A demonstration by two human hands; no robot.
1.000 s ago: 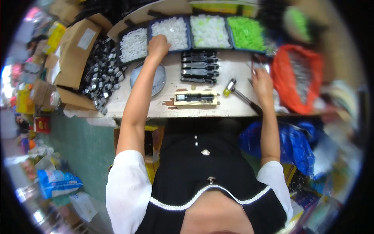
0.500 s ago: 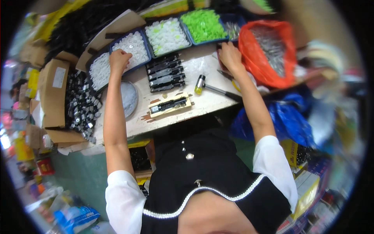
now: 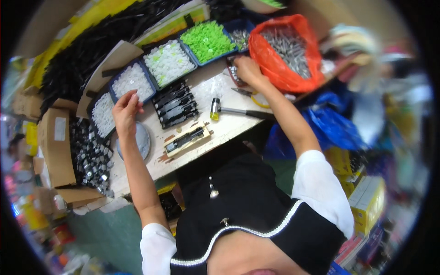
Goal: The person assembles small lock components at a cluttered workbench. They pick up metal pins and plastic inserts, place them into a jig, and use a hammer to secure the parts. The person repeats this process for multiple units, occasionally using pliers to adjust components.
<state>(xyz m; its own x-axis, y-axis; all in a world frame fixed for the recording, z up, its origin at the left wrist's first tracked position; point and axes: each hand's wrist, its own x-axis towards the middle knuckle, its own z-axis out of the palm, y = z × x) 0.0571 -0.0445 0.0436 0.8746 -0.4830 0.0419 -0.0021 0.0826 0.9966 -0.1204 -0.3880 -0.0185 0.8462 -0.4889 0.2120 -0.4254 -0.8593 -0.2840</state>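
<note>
My left hand point(image 3: 125, 110) is raised just in front of a blue tray of translucent white plastic pieces point(image 3: 134, 81), its fingers curled and the thumb pressed to the index finger. Whatever it may pinch is too small to make out. At the back right, my right hand point(image 3: 249, 70) reaches into a small reddish container point(image 3: 233, 77) with small metal parts; its fingertips are hidden. A black, narrow mechanism point(image 3: 184, 139) lies in a pale wooden holder point(image 3: 205, 134) near the table's front edge. Behind it several similar black mechanisms point(image 3: 176, 106) lie in a row.
A two-faced hammer point(image 3: 229, 110) and pliers point(image 3: 241, 91) lie on the right. White and green pieces point(image 3: 207, 41) fill more trays behind. An orange-red bag point(image 3: 261, 55) holds metal pins. Left stand a round grey dish point(image 3: 143, 142), a pile of metal-and-black parts point(image 3: 90, 158) and a carton point(image 3: 59, 149).
My left hand has drawn back from over the tray of translucent pieces, toward me. My right hand stays at the small container, deeper among its parts. The whole view has turned somewhat.
</note>
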